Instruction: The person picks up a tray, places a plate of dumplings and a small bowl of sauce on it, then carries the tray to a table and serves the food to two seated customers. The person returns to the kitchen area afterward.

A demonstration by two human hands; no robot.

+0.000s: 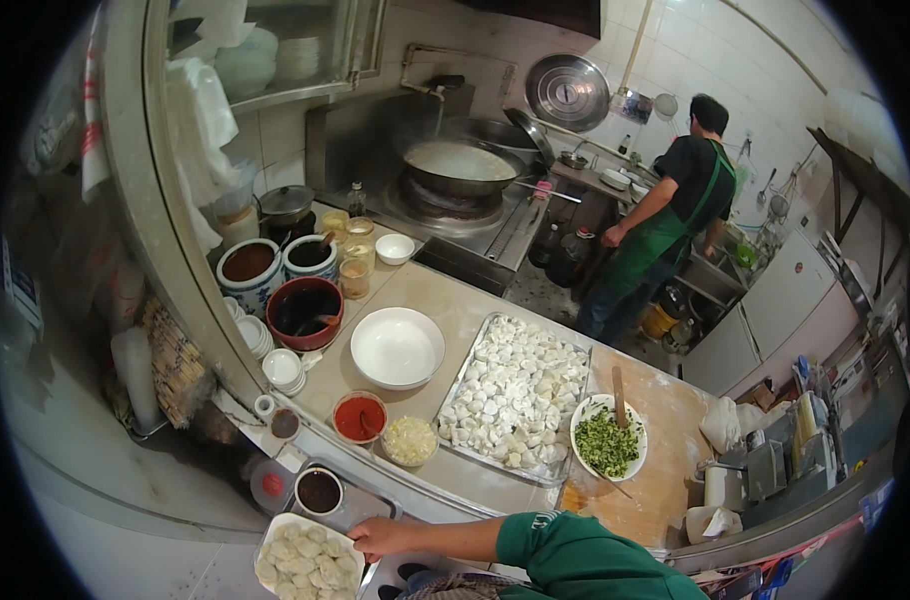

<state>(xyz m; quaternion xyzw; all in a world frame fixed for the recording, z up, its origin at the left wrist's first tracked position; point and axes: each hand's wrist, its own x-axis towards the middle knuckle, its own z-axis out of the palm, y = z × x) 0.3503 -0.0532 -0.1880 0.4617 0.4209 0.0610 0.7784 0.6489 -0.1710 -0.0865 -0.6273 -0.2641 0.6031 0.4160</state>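
My right hand (380, 538), reaching from a green sleeve, grips the right edge of a white squarish plate (355, 564) heaped with dumplings (305, 559). My left hand is out of view. Just above the plate, a white bowl of dark sauce (319, 491) stands on a metal tray (365, 501). On the counter, a large metal tray (464, 360) holds many floured dumplings (515, 390). To its right is a white bowl (641, 454) of chopped green filling (607, 445) with a wooden-handled utensil (619, 394). An empty white bowl (398, 348) stands to its left.
Bowls of red sauce (359, 417) and chopped garlic (410, 441) stand near the counter edge. Sauce pots (305, 313) and small dishes (282, 367) are at left. A steaming wok (462, 166) sits on the stove. Beyond the counter, a person in a green apron (661, 240) faces away.
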